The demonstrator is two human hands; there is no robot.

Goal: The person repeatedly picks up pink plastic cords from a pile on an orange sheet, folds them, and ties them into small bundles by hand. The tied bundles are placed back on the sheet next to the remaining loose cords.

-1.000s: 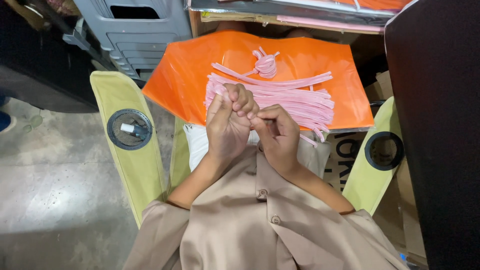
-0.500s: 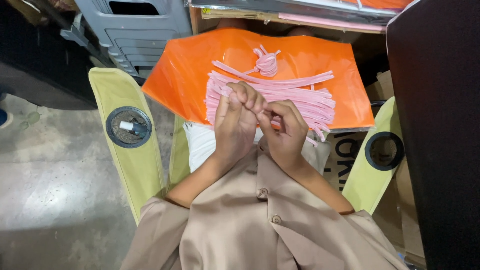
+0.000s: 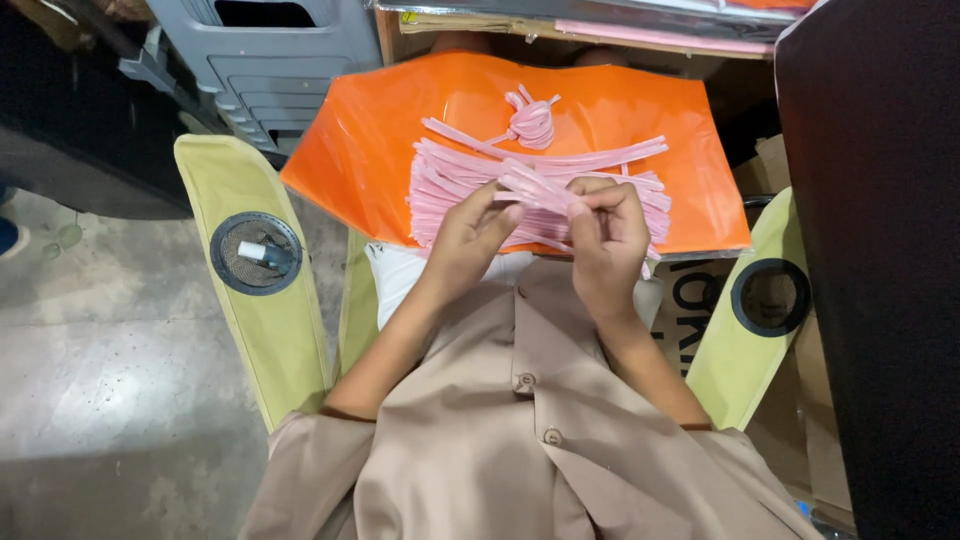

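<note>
Both hands work above an orange plastic sheet (image 3: pixel 380 150) laid across the lap. The left hand (image 3: pixel 470 235) and the right hand (image 3: pixel 608 235) each pinch the same small bundle of pink strips (image 3: pixel 535 188), fingers closed narrowly on it, the bundle slanting up to the left between them. Under the hands lies a loose pile of pink strips (image 3: pixel 450 180) spread flat on the sheet, and just beyond it sits a small pink knot (image 3: pixel 532 122) (tied, with short ends sticking out). A cardboard box (image 3: pixel 690 300) with dark lettering sits under the sheet's near right corner. The yellow-green chair arms (image 3: pixel 250 330) flank the lap, each with a round black cup holder; the left one holds a small white thing. A grey plastic crate (image 3: pixel 280 50) stands beyond, on a worn concrete floor (image 3: pixel 120 400).
</note>
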